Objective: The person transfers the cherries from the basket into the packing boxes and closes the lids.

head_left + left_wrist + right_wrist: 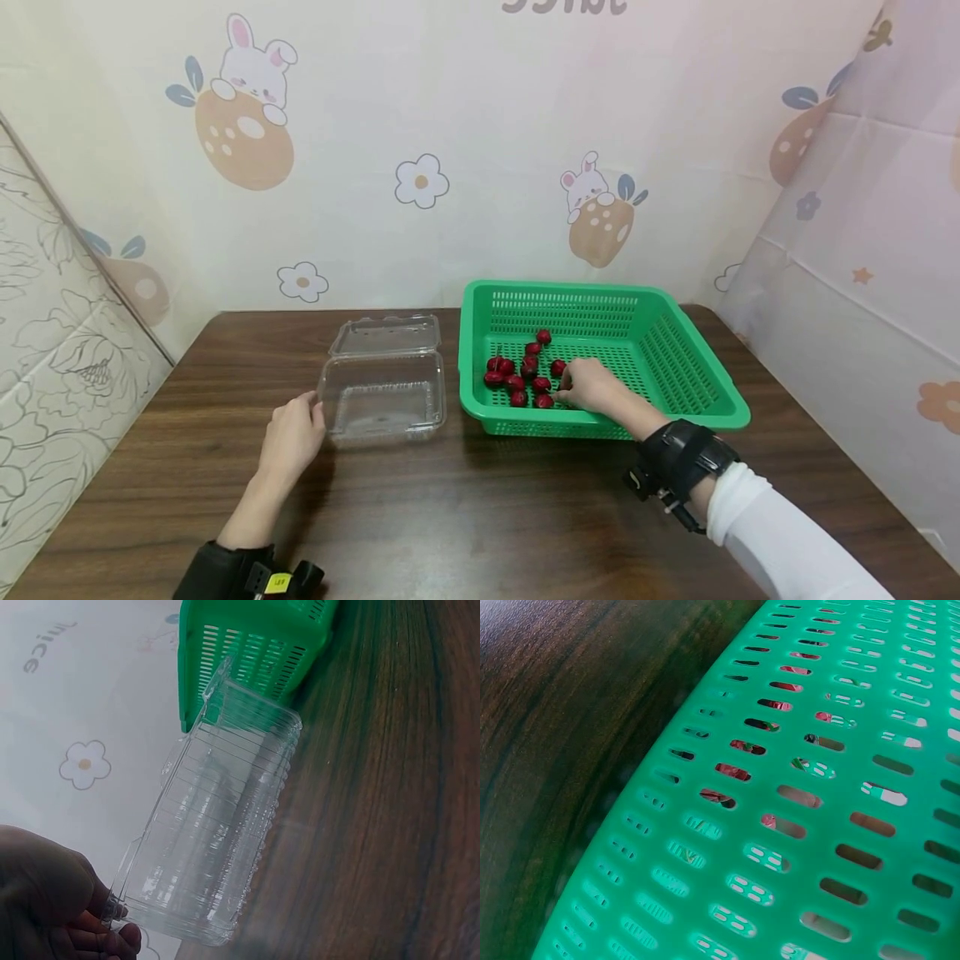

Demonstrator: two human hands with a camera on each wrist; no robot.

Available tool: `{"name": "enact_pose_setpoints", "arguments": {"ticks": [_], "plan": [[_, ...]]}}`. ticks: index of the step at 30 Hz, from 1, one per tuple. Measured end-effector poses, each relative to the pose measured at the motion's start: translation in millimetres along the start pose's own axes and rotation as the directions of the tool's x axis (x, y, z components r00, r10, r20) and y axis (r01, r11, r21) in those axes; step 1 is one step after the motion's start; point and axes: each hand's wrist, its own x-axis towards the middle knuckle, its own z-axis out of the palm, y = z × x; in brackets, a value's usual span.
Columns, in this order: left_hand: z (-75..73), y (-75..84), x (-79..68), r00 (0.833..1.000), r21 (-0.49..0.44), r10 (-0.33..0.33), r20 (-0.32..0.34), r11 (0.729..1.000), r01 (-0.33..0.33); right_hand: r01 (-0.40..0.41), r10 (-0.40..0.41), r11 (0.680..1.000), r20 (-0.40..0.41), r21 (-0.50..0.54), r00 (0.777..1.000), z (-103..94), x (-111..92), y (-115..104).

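My left hand [291,437] pinches the left edge of a clear plastic clamshell box [386,435], which stands with its lid [390,335] folded back. In the left wrist view, thumb and fingers [129,935] close on the rim's corner, and no fruit shows inside. My right hand [596,387] reaches over the near wall of a green slotted basket [726,410], fingers bent down among several dark red cherries [514,383]. One cherry [543,401] lies right by its fingertips. Whether the right hand holds a cherry I cannot tell. The basket wall [832,776] largely hides that hand in the right wrist view.
Box and basket stand side by side on a dark wooden table [450,517], a narrow gap between them. A printed curtain [495,142] hangs behind the table's far edge. The cherries sit in the basket's left half; its slotted floor shows at the right.
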Motion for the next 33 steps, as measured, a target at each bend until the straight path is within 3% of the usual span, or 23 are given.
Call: {"name": "enact_pose_setpoints", "arguments": {"ticks": [7, 14, 33], "plan": [[-1.5, 0.5, -5.8, 1.0, 0.004, -0.011, -0.015, 1.0, 0.011, 0.001, -0.001, 1.0, 0.001, 0.0, 1.0, -0.8, 1.7, -0.6], [-0.5, 1.3, -8.2, 1.0, -0.014, 0.002, -0.017, 1.0, -0.002, 0.045, -0.044, 0.999, -0.056, 0.016, 0.997, -0.8, -0.8, 1.8], [-0.5, 0.3, -6.6, 0.999, -0.003, -0.018, -0.027, 1.0, 0.018, 0.026, -0.007, 0.992, -0.144, 0.127, 0.989, -9.7, -10.2, -2.1]]}}
